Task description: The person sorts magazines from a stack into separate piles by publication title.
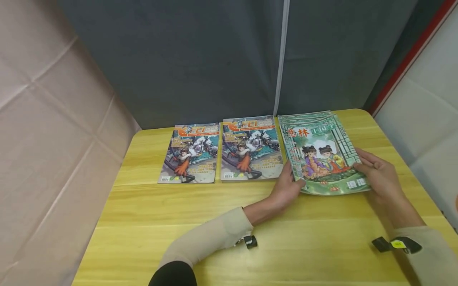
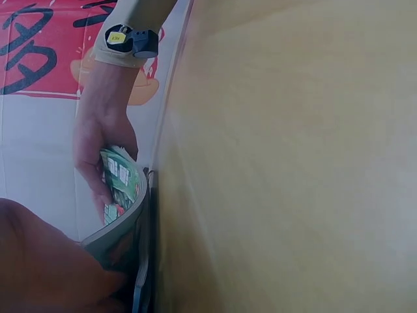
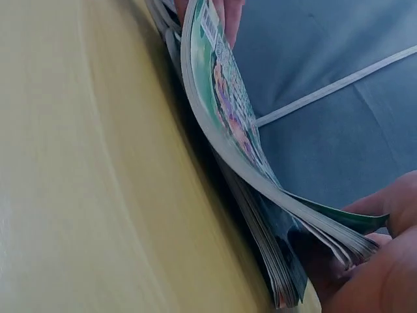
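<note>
A green magazine, its cover showing two cartoon children, is held at the right end of the table. My left hand grips its lower left corner, thumb on the cover. At the right edge my right hand pinches it, thumb on top and fingers beneath. The right wrist view shows the green magazine bent, its near pages fanned beside my right hand. Another magazine lies under it, its cover mostly hidden. In the left wrist view, my left hand is dark and close.
Two matching magazines with a red-clad figure, one at the left and one in the middle, lie side by side on the yellow wooden table. A grey curtain stands behind, with pale fabric walls at the sides.
</note>
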The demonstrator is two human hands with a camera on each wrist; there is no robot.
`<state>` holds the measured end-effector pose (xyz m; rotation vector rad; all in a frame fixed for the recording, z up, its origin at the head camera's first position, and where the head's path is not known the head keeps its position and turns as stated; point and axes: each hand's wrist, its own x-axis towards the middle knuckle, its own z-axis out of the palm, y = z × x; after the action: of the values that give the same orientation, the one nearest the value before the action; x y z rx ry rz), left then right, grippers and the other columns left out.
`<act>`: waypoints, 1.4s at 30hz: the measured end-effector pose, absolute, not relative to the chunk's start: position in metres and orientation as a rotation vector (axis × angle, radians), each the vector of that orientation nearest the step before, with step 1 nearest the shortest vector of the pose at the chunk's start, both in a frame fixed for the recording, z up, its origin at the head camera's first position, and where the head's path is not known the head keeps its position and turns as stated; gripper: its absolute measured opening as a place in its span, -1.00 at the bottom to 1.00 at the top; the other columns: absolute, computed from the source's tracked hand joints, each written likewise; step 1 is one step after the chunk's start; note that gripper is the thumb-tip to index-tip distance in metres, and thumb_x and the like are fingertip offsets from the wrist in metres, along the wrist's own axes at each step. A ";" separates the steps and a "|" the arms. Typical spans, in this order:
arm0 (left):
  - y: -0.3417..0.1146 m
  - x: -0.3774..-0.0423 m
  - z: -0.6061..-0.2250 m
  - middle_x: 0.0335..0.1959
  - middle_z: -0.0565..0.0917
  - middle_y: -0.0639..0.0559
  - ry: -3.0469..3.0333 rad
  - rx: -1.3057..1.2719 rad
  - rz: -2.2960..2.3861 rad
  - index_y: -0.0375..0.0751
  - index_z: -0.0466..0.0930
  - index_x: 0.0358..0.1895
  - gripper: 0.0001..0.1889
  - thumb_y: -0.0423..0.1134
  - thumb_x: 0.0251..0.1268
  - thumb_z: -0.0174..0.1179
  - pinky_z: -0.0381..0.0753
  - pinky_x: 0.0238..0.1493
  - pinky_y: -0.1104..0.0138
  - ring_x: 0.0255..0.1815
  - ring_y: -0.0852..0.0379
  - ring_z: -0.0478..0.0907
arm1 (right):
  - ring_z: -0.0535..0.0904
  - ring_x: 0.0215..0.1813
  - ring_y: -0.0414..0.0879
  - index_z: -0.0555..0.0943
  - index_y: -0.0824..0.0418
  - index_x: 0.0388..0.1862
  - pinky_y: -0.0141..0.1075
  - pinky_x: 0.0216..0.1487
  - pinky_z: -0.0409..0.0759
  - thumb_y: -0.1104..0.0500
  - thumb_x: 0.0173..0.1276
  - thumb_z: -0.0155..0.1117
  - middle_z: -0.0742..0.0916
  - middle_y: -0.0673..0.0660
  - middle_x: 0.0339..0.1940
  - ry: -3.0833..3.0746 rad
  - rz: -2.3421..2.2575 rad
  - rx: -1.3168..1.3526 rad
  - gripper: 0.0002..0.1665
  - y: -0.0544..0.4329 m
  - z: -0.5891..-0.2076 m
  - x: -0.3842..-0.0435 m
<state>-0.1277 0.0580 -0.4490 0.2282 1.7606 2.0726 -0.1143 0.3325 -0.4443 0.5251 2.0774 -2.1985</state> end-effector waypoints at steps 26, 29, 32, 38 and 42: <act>0.066 -0.128 -0.437 0.80 -0.32 -0.08 2.093 0.071 1.675 -0.20 -0.37 0.75 0.01 -0.02 0.56 0.16 -0.22 0.80 0.18 0.80 0.06 -0.29 | -0.19 0.73 0.52 -0.24 0.34 0.76 0.50 0.64 -0.16 -0.20 0.60 0.20 0.12 0.47 0.70 2.760 -1.342 0.348 0.18 0.325 -0.457 -0.114; 0.067 -0.128 -0.436 0.80 -0.32 -0.10 2.076 0.061 1.662 -0.22 -0.37 0.75 0.02 0.00 0.55 0.18 -0.22 0.80 0.17 0.80 0.05 -0.29 | -0.19 0.73 0.51 -0.24 0.34 0.76 0.50 0.64 -0.15 -0.20 0.60 0.19 0.13 0.49 0.70 2.761 -1.335 0.350 0.18 0.327 -0.458 -0.112; 0.067 -0.128 -0.436 0.80 -0.32 -0.11 2.064 0.056 1.653 -0.23 -0.36 0.75 0.04 0.01 0.54 0.19 -0.22 0.80 0.17 0.80 0.04 -0.30 | -0.21 0.74 0.49 -0.23 0.33 0.76 0.49 0.64 -0.16 -0.20 0.60 0.19 0.15 0.49 0.69 2.760 -1.333 0.349 0.17 0.329 -0.458 -0.112; 0.064 -0.127 -0.437 0.80 -0.33 -0.10 2.055 0.066 1.660 -0.22 -0.36 0.75 0.08 0.07 0.50 0.22 -0.21 0.80 0.15 0.80 0.04 -0.31 | -0.21 0.73 0.50 -0.23 0.33 0.76 0.50 0.64 -0.16 -0.20 0.62 0.16 0.13 0.50 0.69 2.748 -1.328 0.352 0.15 0.331 -0.458 -0.111; 0.061 -0.126 -0.437 0.80 -0.33 -0.09 2.064 0.078 1.647 -0.20 -0.36 0.75 0.11 0.12 0.48 0.24 -0.20 0.80 0.14 0.80 0.03 -0.30 | -0.20 0.72 0.54 -0.25 0.33 0.76 0.53 0.61 -0.16 -0.22 0.62 0.14 0.13 0.52 0.68 2.740 -1.306 0.359 0.16 0.332 -0.458 -0.111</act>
<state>-0.1258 0.0612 -0.4367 0.0784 2.0641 1.6471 -0.1106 0.3323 -0.4581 0.3587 2.7398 -1.3060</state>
